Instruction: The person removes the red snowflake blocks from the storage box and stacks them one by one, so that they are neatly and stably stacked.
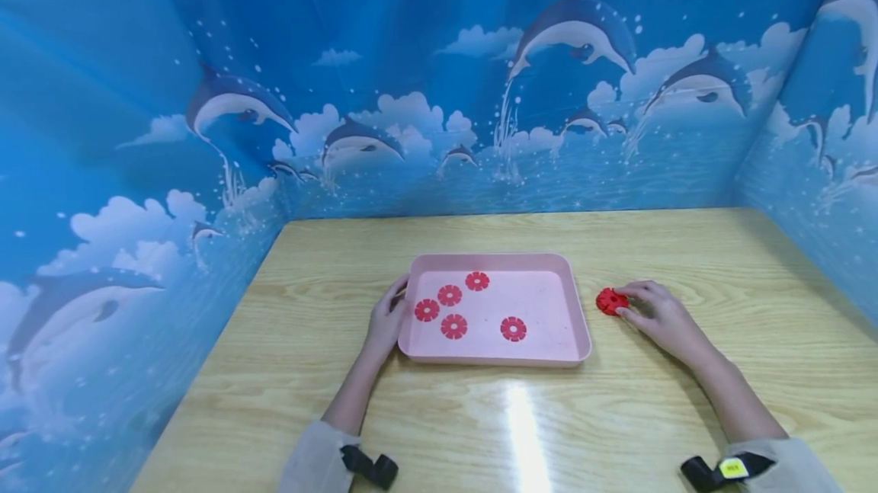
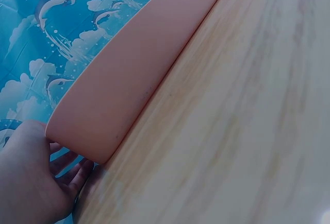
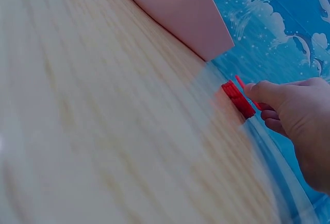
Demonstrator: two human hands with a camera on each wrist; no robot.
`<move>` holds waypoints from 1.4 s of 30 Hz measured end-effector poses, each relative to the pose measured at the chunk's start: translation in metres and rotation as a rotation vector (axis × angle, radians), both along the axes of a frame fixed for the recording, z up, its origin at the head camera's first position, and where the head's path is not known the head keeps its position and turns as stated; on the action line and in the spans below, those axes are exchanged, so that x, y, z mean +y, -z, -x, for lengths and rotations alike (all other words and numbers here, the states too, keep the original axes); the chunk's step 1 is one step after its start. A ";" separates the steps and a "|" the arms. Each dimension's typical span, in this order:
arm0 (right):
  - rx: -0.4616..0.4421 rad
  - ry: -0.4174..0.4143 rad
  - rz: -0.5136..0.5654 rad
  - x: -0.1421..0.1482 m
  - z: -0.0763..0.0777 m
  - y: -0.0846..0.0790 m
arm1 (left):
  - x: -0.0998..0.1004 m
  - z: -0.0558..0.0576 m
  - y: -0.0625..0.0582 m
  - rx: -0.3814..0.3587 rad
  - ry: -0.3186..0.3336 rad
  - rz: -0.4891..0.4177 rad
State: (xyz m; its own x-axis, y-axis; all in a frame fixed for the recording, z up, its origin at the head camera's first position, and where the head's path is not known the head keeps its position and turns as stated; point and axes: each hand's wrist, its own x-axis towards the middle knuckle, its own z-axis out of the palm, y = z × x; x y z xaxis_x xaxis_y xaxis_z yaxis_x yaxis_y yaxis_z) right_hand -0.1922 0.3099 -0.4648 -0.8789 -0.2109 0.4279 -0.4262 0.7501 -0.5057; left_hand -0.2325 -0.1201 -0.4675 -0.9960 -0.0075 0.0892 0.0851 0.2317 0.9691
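A shallow pink tray (image 1: 542,302) lies on the table with several red notched discs (image 1: 453,326) spread flat inside it, mostly toward its left half. My left hand (image 1: 386,319) holds the tray's left side; in the left wrist view its thumb is at the rim and the other fingers are partly behind the wall. To the right of the tray, my right hand (image 1: 657,318) pinches a red notched disc (image 3: 240,84) between thumb and fingers. That disc is tilted just above a short stack of red discs (image 3: 237,100) on the table.
Wood-grain table (image 1: 329,264) surrounds the tray, with a bright reflection in front of it. A blue dolphin-print sheet (image 1: 425,59) rises behind the table and along both sides. Each sleeve carries a black wrist camera (image 1: 370,468).
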 end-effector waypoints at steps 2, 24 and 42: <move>0.011 -0.008 0.004 0.000 0.000 0.001 | 0.000 0.000 0.000 -0.007 0.000 -0.002; -0.002 -0.032 -0.007 0.000 0.002 0.002 | 0.000 0.002 0.001 -0.005 -0.007 -0.005; -0.034 -0.012 0.013 0.001 0.000 0.002 | -0.001 0.001 0.001 -0.013 -0.001 -0.008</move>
State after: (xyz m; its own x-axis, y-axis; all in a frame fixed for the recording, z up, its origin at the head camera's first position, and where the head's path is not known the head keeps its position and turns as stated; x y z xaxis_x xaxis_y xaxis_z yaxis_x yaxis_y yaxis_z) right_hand -0.1926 0.3108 -0.4664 -0.8905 -0.2164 0.4001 -0.4174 0.7385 -0.5295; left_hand -0.2336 -0.1209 -0.4686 -0.9970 -0.0097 0.0763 0.0722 0.2236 0.9720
